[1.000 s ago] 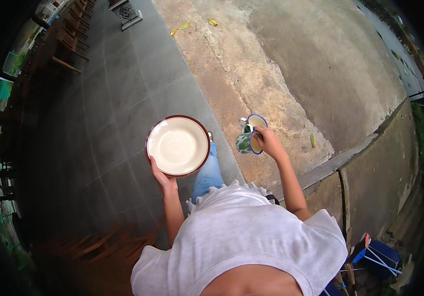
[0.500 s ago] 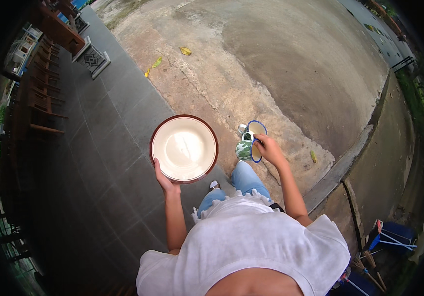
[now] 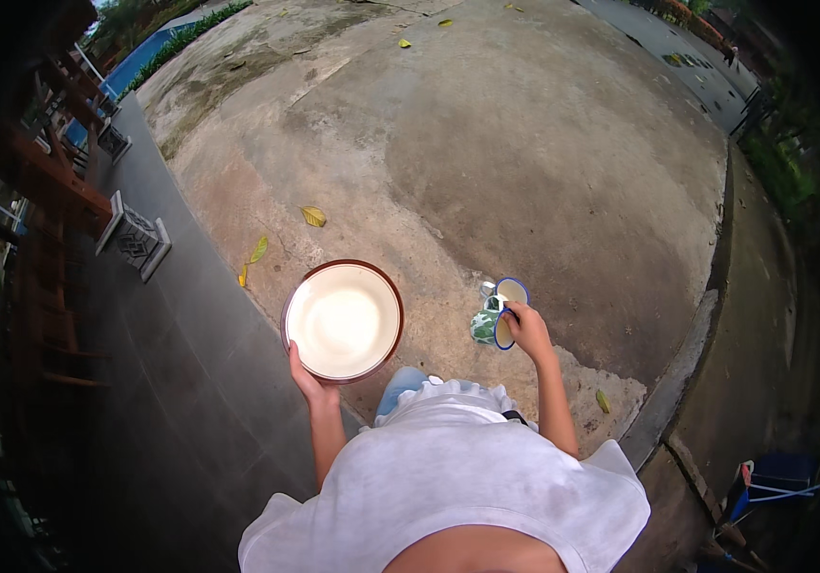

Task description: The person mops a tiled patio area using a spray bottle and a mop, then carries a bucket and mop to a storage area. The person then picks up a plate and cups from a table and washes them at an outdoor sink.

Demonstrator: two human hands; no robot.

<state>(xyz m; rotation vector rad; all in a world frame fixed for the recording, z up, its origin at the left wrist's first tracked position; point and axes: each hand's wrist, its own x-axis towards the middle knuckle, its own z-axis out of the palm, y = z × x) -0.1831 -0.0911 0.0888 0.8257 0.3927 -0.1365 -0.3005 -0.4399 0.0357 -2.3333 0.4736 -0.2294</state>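
Note:
A round cream plate (image 3: 345, 320) with a dark brown rim faces up in front of me on the left. My left hand (image 3: 311, 380) grips its lower left edge, the thumb lying over the rim and the other fingers hidden beneath. On the right, my right hand (image 3: 527, 331) is closed on two mugs held together. The nearer one is a green-and-white patterned mug (image 3: 484, 328) with a blue rim, tipped so its mouth faces right. Just beyond it, the second blue-rimmed mug (image 3: 513, 289) shows its pale inside. Both are off the ground.
Rough concrete ground (image 3: 543, 162) spreads ahead, with a yellow leaf (image 3: 313, 216) lying on it. Grey floor tiles (image 3: 181, 382) run along the left, beside a post base (image 3: 135, 236) and wooden furniture. A raised kerb (image 3: 682, 368) lies to the right, near a blue dustpan-like object (image 3: 777, 477).
I have moved forward from the tiles toward the concrete; post base and leaves now appear nearer. Both hands keep hold of the plate and mugs, which sit slightly lower in view.

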